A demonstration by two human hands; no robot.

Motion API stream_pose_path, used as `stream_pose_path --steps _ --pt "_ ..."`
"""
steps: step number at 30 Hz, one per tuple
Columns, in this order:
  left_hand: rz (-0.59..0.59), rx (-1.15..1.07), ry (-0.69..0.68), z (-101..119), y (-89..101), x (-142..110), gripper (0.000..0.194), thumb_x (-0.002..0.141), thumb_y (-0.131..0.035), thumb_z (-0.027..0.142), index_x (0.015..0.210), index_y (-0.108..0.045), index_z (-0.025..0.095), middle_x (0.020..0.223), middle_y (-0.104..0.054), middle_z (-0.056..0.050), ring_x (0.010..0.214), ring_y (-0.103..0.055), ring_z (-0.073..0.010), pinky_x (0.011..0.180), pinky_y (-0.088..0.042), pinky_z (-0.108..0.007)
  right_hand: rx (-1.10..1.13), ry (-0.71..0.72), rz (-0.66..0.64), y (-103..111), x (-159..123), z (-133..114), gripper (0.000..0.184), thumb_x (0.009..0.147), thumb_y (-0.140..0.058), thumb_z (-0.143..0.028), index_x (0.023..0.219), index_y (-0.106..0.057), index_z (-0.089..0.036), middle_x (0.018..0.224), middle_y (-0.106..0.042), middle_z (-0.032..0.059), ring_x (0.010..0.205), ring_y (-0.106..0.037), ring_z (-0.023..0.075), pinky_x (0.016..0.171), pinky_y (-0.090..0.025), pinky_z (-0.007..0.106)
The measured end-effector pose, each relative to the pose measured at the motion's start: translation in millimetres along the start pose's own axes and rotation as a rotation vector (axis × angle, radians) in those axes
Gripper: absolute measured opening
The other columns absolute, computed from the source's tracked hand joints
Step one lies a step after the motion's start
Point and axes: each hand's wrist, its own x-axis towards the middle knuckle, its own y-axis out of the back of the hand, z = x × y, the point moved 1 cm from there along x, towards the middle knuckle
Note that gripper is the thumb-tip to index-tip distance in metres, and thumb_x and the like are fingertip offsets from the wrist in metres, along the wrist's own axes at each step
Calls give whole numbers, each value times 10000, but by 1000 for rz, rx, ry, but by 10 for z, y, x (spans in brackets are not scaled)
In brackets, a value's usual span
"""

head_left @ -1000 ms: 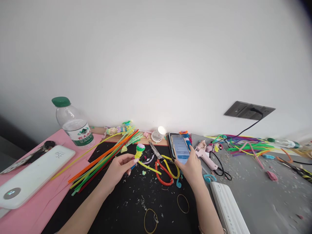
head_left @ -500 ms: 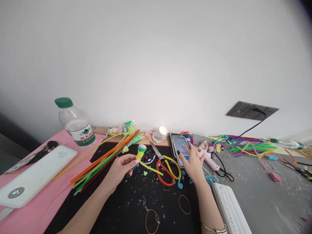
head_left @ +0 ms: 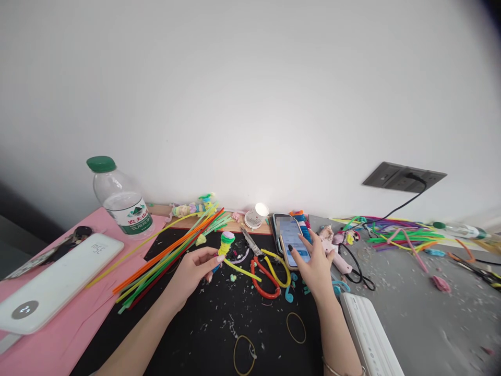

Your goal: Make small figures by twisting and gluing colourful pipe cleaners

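Between the thumb and fingers of my left hand (head_left: 197, 268) is a small wound pipe cleaner figure (head_left: 226, 245), with yellow coils, a green band and a pale lilac top. A loose yellow strand trails from it to the right. My right hand (head_left: 315, 263) is spread over a lit phone (head_left: 291, 244), its fingers apart at the screen; whether a fingertip touches the glass I cannot tell. Another dark-edged phone or case lies under the lit one. Scissors (head_left: 266, 269) with red and yellow handles rest on the black mat (head_left: 203, 334) between my hands.
Loose pipe cleaners (head_left: 168, 261) lie left of my left hand. A water bottle (head_left: 127, 203) and a white power bank (head_left: 66, 282) stand and lie further left. A paper cup (head_left: 257, 215) is by the wall. Right are a pink glue gun (head_left: 338, 256) and another white power bank (head_left: 371, 334).
My right hand has gone from gripping the phone's lower edges to spreading its fingers over the screen. My left hand keeps hold of the figure. The view shifted slightly.
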Motion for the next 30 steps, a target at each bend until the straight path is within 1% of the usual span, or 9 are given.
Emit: stream_pose_path --steps 3,6,8,11,15,18,21,25,30 --pt "0 2 2 2 -3 1 349 677 -701 473 838 -660 167 682 -524 25 491 -410 -82 501 -351 -234 50 -30 -113 -26 34 5 614 851 -406 -473 1376 -295 -175 1198 -634 132 1339 -340 298 1040 25 663" --pt "-3 -6 4 -4 -5 5 356 679 -697 484 835 -660 167 667 -520 27 485 -412 -85 501 -350 -241 31 -40 -138 -76 102 20 565 908 -269 -478 1379 -313 -169 1281 -576 133 1388 -241 283 1046 41 666" --pt "-6 -18 2 -18 -2 9 357 682 -695 485 833 -660 164 653 -510 29 482 -415 -88 498 -348 -245 20 -36 -135 -108 142 34 552 925 -198 -479 1366 -354 -185 1356 -509 125 1398 -219 278 1052 38 666" --pt "-11 -34 0 -45 5 17 347 692 -693 474 831 -657 159 636 -493 32 479 -417 -86 493 -339 -243 38 -20 -131 -126 165 60 558 931 -160 -487 1368 -371 -213 1393 -470 106 1401 -212 284 1050 47 676" --pt "-17 -42 -6 -51 0 21 337 699 -695 461 835 -652 156 633 -488 38 480 -417 -77 491 -331 -232 109 36 -81 -87 131 92 563 935 -160 -478 1420 -277 -218 1297 -568 95 1394 -241 265 1058 78 661" --pt "-13 -38 -9 -36 -6 16 339 697 -696 462 820 -645 150 624 -484 42 476 -411 -72 487 -328 -227 139 51 -62 -48 97 101 550 939 -168 -463 1420 -270 -216 1225 -621 93 1372 -298 258 1066 93 644" --pt "-11 -48 -3 -34 -3 9 344 691 -703 455 829 -644 145 641 -501 36 477 -413 -70 481 -329 -225 147 56 -68 -43 83 102 538 942 -164 -445 1413 -287 -217 1249 -601 106 1351 -339 273 1059 76 657" --pt "-3 -62 8 -45 9 5 343 685 -711 440 845 -645 144 643 -505 37 478 -413 -69 477 -330 -222 116 44 -83 -78 94 108 546 938 -168 -457 1406 -311 -215 1348 -518 122 1355 -326 295 1046 65 677" --pt "-5 -70 11 -48 2 19 327 683 -718 418 855 -647 148 639 -508 41 476 -413 -68 472 -329 -219 169 28 -81 -45 88 72 567 936 -174 -458 1435 -242 -196 1266 -597 117 1351 -337 283 1058 86 651"
